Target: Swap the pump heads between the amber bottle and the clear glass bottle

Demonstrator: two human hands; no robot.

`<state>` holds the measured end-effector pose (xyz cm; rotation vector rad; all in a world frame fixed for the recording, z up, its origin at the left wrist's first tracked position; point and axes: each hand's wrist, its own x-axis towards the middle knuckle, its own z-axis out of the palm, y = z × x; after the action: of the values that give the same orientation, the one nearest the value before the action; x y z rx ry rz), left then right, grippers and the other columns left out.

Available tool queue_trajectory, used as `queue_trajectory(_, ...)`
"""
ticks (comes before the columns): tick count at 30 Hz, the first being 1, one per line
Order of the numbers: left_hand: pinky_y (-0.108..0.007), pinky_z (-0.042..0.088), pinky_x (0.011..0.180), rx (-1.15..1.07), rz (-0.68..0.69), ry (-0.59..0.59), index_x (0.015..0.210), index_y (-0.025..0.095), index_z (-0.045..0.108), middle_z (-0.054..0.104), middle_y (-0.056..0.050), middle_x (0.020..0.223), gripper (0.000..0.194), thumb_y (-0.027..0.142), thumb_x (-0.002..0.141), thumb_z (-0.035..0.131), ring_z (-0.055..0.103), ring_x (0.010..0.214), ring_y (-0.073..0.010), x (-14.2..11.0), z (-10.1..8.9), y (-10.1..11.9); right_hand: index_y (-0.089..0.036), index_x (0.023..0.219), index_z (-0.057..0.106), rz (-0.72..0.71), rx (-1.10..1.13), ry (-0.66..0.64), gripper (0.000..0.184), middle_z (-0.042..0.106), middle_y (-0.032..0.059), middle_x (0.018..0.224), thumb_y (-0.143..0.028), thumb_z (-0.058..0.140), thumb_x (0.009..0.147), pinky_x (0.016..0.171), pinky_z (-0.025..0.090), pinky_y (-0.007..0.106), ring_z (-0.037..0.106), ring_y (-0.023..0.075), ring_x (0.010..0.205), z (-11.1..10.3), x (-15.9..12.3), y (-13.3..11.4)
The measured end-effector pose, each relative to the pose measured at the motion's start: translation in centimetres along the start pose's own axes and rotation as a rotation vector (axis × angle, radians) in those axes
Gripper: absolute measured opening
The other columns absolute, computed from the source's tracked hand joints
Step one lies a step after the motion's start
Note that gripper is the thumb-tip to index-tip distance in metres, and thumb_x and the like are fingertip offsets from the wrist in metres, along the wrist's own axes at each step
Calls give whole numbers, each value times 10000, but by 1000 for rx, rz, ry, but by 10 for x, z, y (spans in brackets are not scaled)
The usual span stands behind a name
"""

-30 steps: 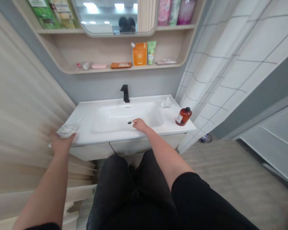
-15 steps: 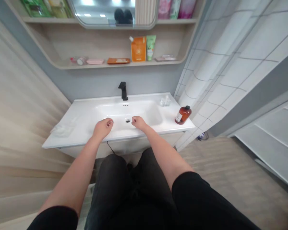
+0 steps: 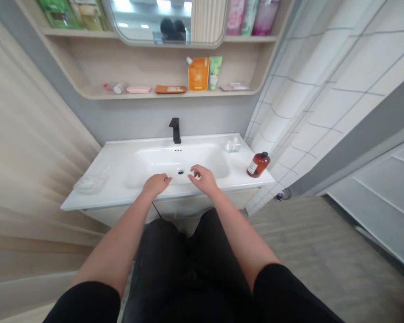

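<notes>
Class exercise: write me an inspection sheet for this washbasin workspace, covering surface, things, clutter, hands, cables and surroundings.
Surface: white countertop; wetness cannot be told.
Things: drain nearest both hands; black faucet behind it.
Clutter: crumpled translucent item at left; amber bottle at right.
Hands: left hand and right hand at the basin front; nothing seen held.
Cables: thin dark line below countertop, unclear whether cable.
Surroundings: shelf with toiletries above; beige curtain left.

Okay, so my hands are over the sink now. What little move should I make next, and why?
I'd probably move your right hand toward the amber bottle: that hand is partly open with nothing visible in it, above the front of the basin, and the bottle stands on the countertop to its right.
</notes>
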<state>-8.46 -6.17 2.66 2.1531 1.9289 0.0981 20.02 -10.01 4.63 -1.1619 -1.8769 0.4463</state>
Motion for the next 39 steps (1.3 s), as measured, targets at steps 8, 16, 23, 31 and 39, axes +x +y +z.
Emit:
queue_trajectory(8,-407,569,1018,16,17,10,1225,202,859,851,-191,1257,557,566,1094,458,776,1218,-362,1,0,0,-165,1576,453,328,-291,1033,976,531,292,1585,-475,936,787,1128,561,543,601,387,1426,-164,-58,99)
queue_trajectory(16,-452,578,1024,-14,2,29,1161,186,876,846,-215,1234,544,542,1074,475,772,1211,-400,2,4,-3,-202,1337,585,653,-32,766,658,719,269,1289,-302,914,776,950,610,495,729,318,1052,-177,-24,148)
queue_trajectory(23,-424,568,1040,-32,-27,-49,1232,217,854,826,-191,1349,543,604,1066,510,759,1286,-386,9,4,-5,-206,1329,635,340,17,302,704,798,127,1228,-360,940,713,972,615,476,761,284,1031,-91,18,97)
queue_trajectory(31,-391,563,1039,-312,12,40,1647,261,558,812,-134,1391,644,558,1077,592,791,1203,-307,3,3,-9,-242,1502,602,72,-406,-358,808,734,155,1458,-190,898,752,1075,539,459,704,361,1303,30,61,34)
queue_trajectory(39,-350,569,846,-497,180,102,1511,277,566,816,-60,1290,509,390,1029,685,765,880,-215,3,12,-18,-215,1464,611,-52,-610,-365,602,741,177,1389,-196,763,881,1079,486,484,684,374,1262,60,56,17)
